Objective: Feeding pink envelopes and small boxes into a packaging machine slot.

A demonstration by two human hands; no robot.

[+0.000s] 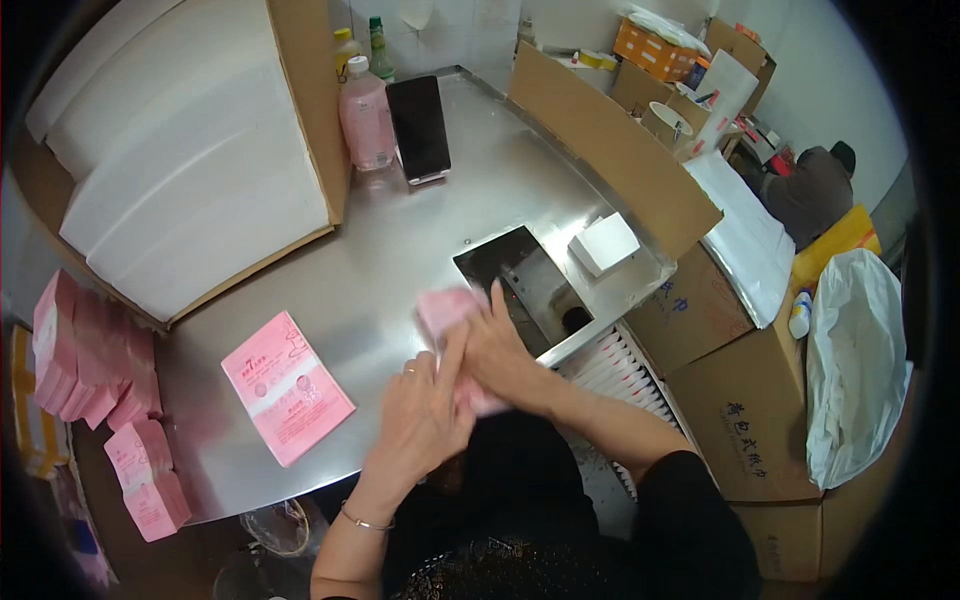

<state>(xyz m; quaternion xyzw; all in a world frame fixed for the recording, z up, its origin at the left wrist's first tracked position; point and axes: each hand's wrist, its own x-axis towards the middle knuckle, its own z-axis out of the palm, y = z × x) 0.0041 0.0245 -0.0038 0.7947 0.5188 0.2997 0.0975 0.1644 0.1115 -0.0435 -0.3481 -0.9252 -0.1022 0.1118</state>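
My left hand [425,415] and my right hand [495,355] meet over the near edge of the steel table [400,240]. Between them is a pink printed packet [445,308], smeared by motion, its lower part covered by my fingers. The right hand is closed round it, with one finger sticking up. Fingers of the left hand, one wearing a ring, press against the packet beside the right hand. To the left lies a flat stack of pink printed packets [290,395] with a pale band across it. A black-edged recess [540,285] is in the table just beyond my right hand.
More pink bundles [95,355] are piled at the left edge. A large carton with white sheets [200,190] stands far left, near a pink bottle [367,115] and a phone [420,130]. A white box [604,244], cartons [745,430] and wrapped white packs [625,375] are right.
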